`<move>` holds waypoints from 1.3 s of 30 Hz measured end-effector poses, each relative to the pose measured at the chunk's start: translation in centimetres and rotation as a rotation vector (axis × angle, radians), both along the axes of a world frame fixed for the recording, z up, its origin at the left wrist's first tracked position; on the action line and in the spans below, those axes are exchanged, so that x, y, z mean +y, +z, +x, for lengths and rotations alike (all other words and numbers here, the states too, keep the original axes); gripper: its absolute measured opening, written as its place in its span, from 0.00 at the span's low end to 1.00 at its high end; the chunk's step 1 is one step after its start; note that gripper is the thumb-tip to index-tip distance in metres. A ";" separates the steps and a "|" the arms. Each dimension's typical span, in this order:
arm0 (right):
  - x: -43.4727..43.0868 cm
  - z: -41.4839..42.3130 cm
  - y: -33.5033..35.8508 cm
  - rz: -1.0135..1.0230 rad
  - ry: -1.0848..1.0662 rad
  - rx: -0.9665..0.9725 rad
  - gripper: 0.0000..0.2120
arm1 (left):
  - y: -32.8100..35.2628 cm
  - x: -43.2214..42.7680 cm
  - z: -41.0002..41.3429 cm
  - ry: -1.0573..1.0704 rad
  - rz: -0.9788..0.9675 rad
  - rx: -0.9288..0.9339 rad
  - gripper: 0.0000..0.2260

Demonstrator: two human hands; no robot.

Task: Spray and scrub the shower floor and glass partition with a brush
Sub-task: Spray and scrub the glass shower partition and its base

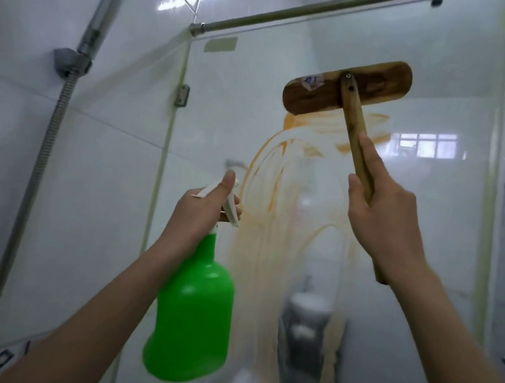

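Observation:
My left hand (203,209) grips the white trigger head of a green spray bottle (192,310), held up in front of the glass partition (425,211). My right hand (382,215) is closed around the wooden handle of a brush (346,87), whose broad wooden head is pressed high against the glass. Orange-brown smears (273,178) arc and run down the glass below the brush head. The shower floor is out of view.
A shower head on its holder (71,62) with a metal hose hangs on the white tiled wall at left. A metal rail (313,9) crosses the top of the glass. A glass hinge (182,95) sits at the panel joint. A toilet shows blurred behind the glass.

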State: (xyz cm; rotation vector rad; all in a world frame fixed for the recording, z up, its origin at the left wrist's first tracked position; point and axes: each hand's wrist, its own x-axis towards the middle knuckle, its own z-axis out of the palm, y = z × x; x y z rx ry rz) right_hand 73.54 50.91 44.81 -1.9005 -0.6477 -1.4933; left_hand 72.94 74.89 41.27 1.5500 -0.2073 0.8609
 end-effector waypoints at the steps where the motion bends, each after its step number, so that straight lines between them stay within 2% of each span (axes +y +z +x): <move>1: -0.1 -0.1 0.2 0.002 -0.011 -0.003 0.27 | 0.6 -0.1 0.5 0.001 0.016 -0.014 0.24; 5: -0.4 -0.2 1.0 -0.002 -0.041 -0.006 0.28 | 2.8 -0.3 1.8 0.029 0.064 -0.012 0.31; 11: -0.4 -0.1 1.7 -0.031 -0.067 0.023 0.27 | 5.6 -0.2 3.1 0.099 0.037 -0.043 0.33; 17: 0.4 0.7 2.9 -0.059 -0.139 0.019 0.28 | 9.5 -1.3 4.6 0.161 0.049 -0.132 0.31; 23: 0.8 1.5 4.0 -0.006 -0.152 0.021 0.28 | 12.6 -2.5 6.7 0.126 0.085 -0.114 0.30; 34: -2.8 3.5 5.1 -0.001 -0.077 -0.016 0.28 | 15.1 -4.5 7.8 0.202 -0.023 -0.145 0.29; 39: -4.4 3.8 4.8 0.007 -0.011 -0.015 0.27 | 14.4 -5.7 7.0 0.179 0.041 -0.123 0.29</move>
